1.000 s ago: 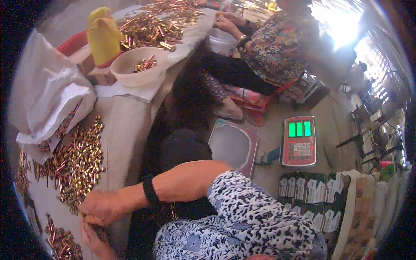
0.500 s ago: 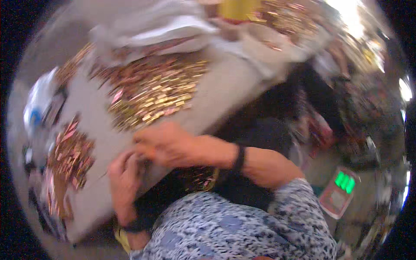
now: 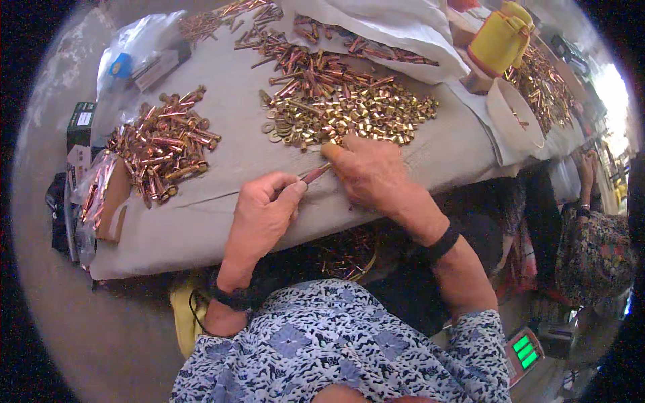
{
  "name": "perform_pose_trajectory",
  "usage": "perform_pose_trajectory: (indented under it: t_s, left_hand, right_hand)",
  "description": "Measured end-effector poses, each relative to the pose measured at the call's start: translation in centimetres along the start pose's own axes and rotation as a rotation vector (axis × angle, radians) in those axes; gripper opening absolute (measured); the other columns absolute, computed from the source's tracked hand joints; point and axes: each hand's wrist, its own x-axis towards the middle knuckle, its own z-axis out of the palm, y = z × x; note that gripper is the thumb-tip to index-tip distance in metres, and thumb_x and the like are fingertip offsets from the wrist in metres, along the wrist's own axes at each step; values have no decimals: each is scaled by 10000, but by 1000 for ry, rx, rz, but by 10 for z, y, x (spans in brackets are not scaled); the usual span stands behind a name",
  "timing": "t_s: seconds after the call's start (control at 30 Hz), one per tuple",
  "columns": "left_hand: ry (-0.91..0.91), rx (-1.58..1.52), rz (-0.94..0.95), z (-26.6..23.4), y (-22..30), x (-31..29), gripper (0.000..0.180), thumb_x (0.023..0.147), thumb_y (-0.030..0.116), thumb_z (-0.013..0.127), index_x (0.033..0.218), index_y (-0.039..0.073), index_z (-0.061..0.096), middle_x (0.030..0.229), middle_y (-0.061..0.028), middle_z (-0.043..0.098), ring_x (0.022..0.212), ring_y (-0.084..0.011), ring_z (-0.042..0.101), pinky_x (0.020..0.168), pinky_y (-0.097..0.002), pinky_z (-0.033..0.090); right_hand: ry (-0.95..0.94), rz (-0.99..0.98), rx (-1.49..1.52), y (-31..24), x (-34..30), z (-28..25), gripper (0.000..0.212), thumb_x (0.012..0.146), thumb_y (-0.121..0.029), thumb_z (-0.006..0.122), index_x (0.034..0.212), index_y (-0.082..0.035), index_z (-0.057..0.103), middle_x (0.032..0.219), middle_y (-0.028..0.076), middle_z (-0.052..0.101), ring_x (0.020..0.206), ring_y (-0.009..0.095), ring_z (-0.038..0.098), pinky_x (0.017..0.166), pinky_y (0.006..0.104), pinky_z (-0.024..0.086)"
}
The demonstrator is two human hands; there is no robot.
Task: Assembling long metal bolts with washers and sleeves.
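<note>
A reddish, copper-coloured bolt spans the gap between my two hands, above the table's front edge. My left hand pinches its near end between thumb and fingers. My right hand is closed at the other end, with orange covers on fingertips; its fingers partly hide what they grip. Just beyond the right hand lies a heap of gold-coloured nuts, with flat washers at its left side. Loose bolts are heaped behind the nuts. Left of my hands sits a pile of bolts fitted with nuts.
The grey-covered table carries a white sack at the back. A yellow jug and a white container stand at the right. A cardboard box is at the left edge. Below are a scale and a tub of bolts.
The view has swung round and become sharper. My hands, close together and blurred before, are now slightly apart with the bolt showing between them, and the right hand is beside the nuts.
</note>
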Motion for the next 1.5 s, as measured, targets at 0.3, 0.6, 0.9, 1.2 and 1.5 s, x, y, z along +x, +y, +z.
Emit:
perform_pose_trajectory:
  t_s: [0.3,0.6,0.9,1.2,1.5]
  left_hand:
    - [29,26,38,1,2,-1,180,853,170,551,816,2,606,570,31,497,503,-32,428,431,-212,325]
    - [-7,72,102,1,-7,3,185,851,164,551,801,-8,596,595,17,492,538,-44,422,474,-226,341]
    - [-44,69,58,-2,1,0,200,851,180,543,810,-8,601,583,4,509,522,-65,458,475,-236,366]
    - [-15,42,40,-1,-6,3,215,851,191,542,803,-8,608,561,5,499,514,-62,453,464,-238,359]
    - [-21,39,59,-2,-4,3,219,852,193,549,799,-12,606,562,12,499,512,-56,452,459,-236,356]
  right_hand:
    - [76,163,262,-1,5,-1,137,778,-120,528,896,-62,565,839,161,598,724,342,599,600,397,489]
    - [184,114,786,-14,-1,-15,131,748,-5,578,877,-25,567,783,120,588,709,230,589,639,313,475]
    - [63,235,790,-16,-4,-19,137,803,-45,558,938,-29,574,777,103,618,641,203,602,590,307,481]
    - [-32,457,1304,-15,-4,-16,169,834,-46,532,996,-2,548,777,56,598,571,106,573,508,255,478]
    - [-24,541,1316,-15,-4,-17,155,832,-58,541,972,7,530,709,66,589,557,131,587,496,268,477]
